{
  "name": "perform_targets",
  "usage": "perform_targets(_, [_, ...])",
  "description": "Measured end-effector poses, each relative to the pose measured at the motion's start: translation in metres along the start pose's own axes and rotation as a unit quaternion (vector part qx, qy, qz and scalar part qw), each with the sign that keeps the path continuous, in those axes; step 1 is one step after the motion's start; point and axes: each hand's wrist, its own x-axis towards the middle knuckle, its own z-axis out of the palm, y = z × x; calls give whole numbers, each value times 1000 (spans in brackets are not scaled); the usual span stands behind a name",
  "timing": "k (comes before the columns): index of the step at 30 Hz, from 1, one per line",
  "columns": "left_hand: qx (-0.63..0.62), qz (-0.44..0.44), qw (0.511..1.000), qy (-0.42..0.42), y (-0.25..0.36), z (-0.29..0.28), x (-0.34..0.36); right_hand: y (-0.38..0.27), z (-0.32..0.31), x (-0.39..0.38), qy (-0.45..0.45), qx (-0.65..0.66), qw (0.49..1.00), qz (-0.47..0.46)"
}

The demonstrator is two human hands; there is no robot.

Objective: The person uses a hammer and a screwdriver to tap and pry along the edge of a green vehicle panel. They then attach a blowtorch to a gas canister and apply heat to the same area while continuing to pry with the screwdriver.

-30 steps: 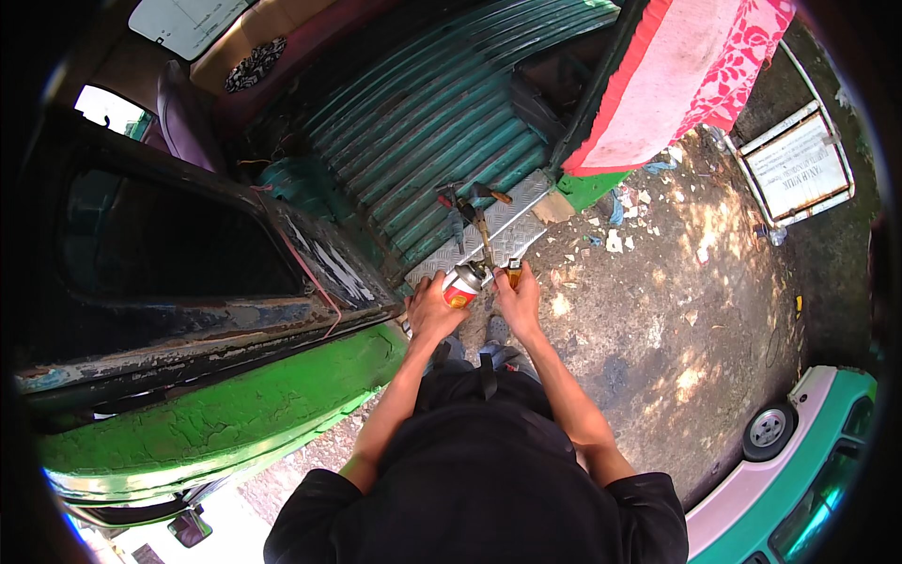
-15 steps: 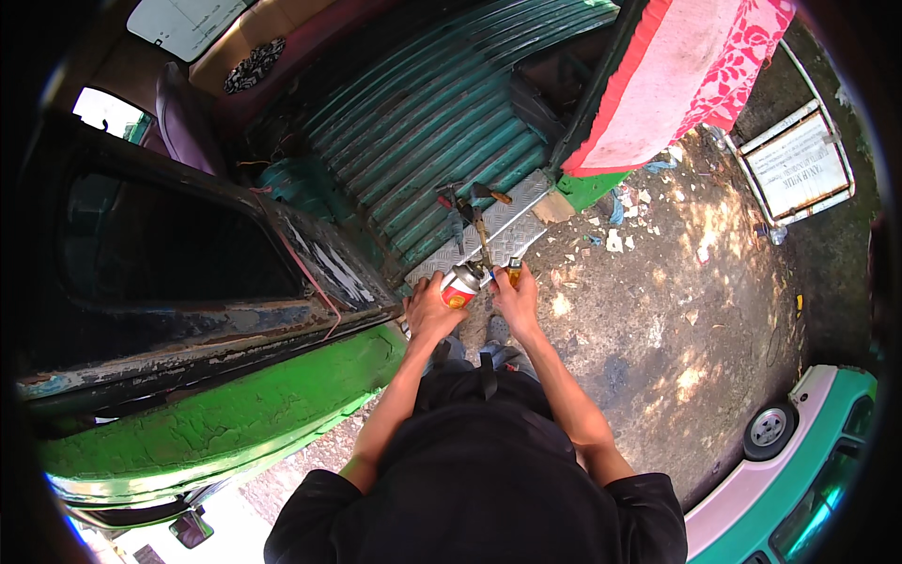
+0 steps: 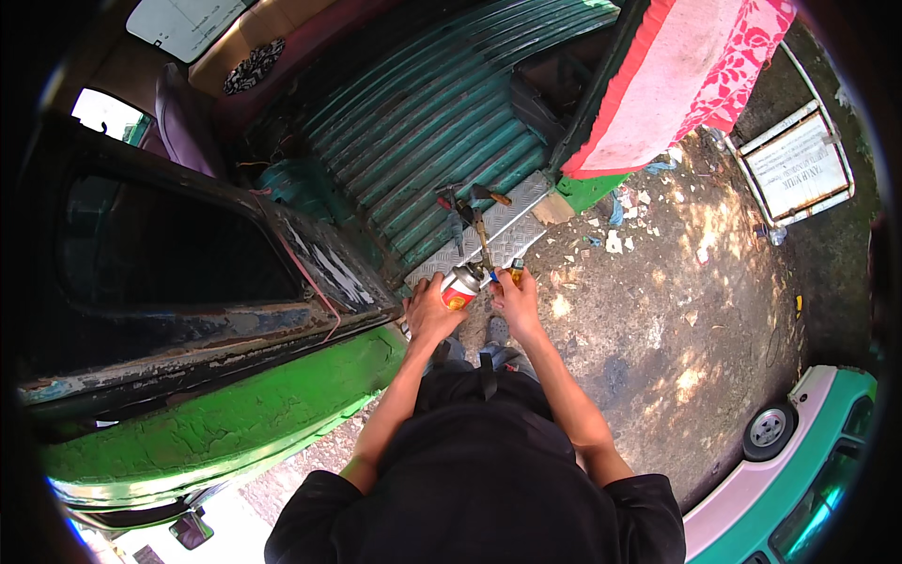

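Note:
My left hand is wrapped round a gas canister, white and red with a metal shoulder. A blowtorch head sits on the canister's top, and its brass-coloured tube points away from me over the metal step. My right hand is closed on a yellow lighter with a dark top, close to the right of the torch head. A small blue part, perhaps the torch's knob, shows by the right fingertips; whether they touch it is unclear.
Beyond my hands, a tread-plate step edges a ribbed green vehicle floor, where hand tools lie. A green vehicle panel stands at left, a pink cloth hangs at upper right. Litter dots the ground; another vehicle stands lower right.
My right hand and the lighter have shifted very slightly, and more of the small blue part shows beside the fingers. The left hand keeps its hold on the canister.

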Motion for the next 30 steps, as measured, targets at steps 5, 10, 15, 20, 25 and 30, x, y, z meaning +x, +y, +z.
perform_targets(5, [7,10,1000,20,2,1,-2,2,-4,3,2,34,999,31])
perform_targets(10, [6,19,999,27,2,2,-1,3,-5,4,4,33,999,28])
perform_targets(15, [3,20,999,33,-1,3,-2,-1,0,0,-6,29,1000,6])
perform_targets(20, [-3,18,999,30,0,6,-2,4,-2,2,-5,7,1000,-16])
perform_targets(25, [-6,1,1000,14,0,5,1,4,-3,3,-12,-7,999,-31])
perform_targets(30, [-3,7,1000,-1,4,2,-1,9,-4,5,6,-54,997,-50])
